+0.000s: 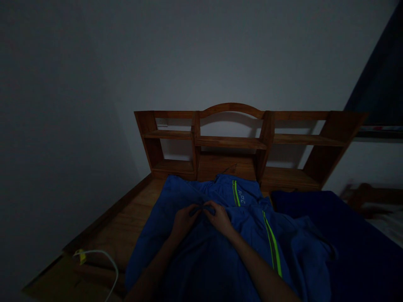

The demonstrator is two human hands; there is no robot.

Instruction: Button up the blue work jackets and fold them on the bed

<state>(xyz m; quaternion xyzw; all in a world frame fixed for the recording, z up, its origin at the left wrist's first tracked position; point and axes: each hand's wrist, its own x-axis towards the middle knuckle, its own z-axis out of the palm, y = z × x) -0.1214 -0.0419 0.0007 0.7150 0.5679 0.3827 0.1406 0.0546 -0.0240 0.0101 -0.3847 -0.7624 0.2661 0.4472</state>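
Observation:
A blue jacket (201, 251) with bright green zipper stripes lies spread over a wooden bed surface. My left hand (184, 221) and my right hand (219, 218) meet near the jacket's upper middle. Both have their fingers curled, pinching a fold of the blue fabric between them. My forearms reach in from the bottom edge. The room is dim, so fine detail of the fingers is hard to see.
A wooden headboard with open shelves (233, 142) stands against the wall behind the jacket. A white cable with a yellow tag (94, 256) lies at the lower left on the bare wooden boards (126, 226). Dark blue bedding (346, 239) lies to the right.

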